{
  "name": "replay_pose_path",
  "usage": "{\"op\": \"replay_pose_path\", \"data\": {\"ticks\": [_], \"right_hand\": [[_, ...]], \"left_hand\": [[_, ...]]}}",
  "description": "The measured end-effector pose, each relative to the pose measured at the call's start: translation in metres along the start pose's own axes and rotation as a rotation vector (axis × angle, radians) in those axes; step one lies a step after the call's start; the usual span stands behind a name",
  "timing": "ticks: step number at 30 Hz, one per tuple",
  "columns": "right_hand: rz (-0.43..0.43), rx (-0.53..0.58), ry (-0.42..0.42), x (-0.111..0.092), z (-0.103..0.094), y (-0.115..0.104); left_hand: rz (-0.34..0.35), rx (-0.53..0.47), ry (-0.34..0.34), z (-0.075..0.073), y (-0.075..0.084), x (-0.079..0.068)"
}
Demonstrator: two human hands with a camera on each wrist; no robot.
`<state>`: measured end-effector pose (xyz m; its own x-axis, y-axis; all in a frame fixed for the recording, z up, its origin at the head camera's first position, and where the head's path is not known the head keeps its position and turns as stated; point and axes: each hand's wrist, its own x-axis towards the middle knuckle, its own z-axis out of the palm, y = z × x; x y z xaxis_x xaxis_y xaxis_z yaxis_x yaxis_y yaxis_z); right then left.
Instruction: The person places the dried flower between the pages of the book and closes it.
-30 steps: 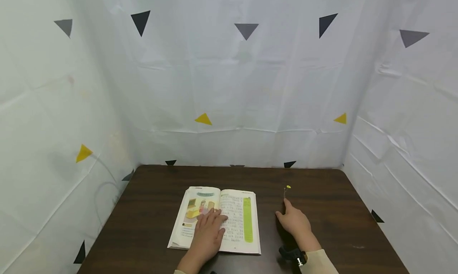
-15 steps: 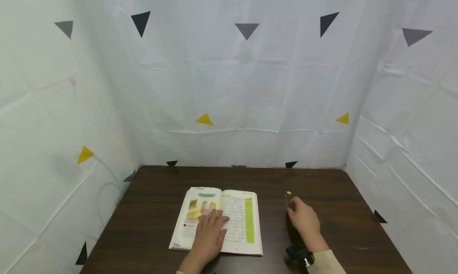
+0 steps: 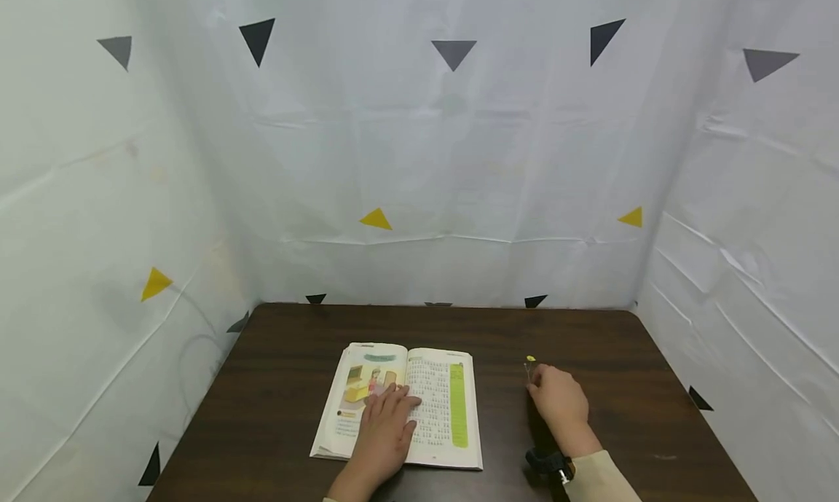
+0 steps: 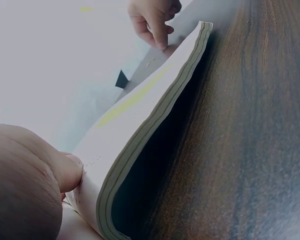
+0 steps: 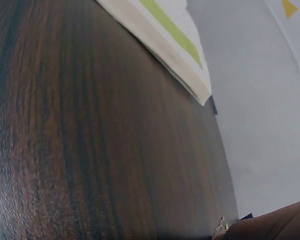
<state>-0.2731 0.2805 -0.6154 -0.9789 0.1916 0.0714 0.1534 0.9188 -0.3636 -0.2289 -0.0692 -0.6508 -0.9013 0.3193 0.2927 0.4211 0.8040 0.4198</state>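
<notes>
An open book [image 3: 464, 451] lies on the dark wooden table, with a picture on its left page and a green strip on its right page. My left hand [image 3: 383, 433] rests spread over the left page and the fold; in the left wrist view its thumb [image 4: 70, 172] touches the paper. To the right of the book, my right hand [image 3: 560, 400] has curled fingers and pinches the thin stem of a small yellow flower [image 3: 531, 358] low over the table. Beside that hand [image 5: 270, 222], the right wrist view shows only a bit of the stem [image 5: 220, 227].
The brown table [image 3: 275, 385] runs back to a white sheet [image 3: 446, 159] with black, grey and yellow triangles. That sheet also hangs along the left and right sides. A black wrist strap [image 3: 550, 464] sits on my right wrist.
My right index finger was stretched out at the stem and has curled in with the thumb. The flower has come slightly nearer to me. My left hand stays on the book.
</notes>
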Motion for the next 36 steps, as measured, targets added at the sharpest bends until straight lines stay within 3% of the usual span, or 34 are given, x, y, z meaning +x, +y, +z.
{"op": "replay_pose_path", "data": {"ticks": [8,18,27,36], "right_hand": [[-0.025,-0.082,0.017,0.008,0.003,-0.009],[0.021,-0.048,-0.045,0.005,0.008,-0.007],[0.062,0.108,-0.026,-0.01,0.01,-0.014],[0.063,0.322,0.048,-0.026,0.023,-0.043]], "left_hand": [[-0.003,0.011,-0.002,0.002,-0.003,0.0],[-0.001,0.007,0.003,0.003,-0.003,0.001],[-0.004,-0.009,-0.005,0.003,-0.002,-0.001],[-0.028,-0.028,-0.029,0.002,-0.001,0.001]]}}
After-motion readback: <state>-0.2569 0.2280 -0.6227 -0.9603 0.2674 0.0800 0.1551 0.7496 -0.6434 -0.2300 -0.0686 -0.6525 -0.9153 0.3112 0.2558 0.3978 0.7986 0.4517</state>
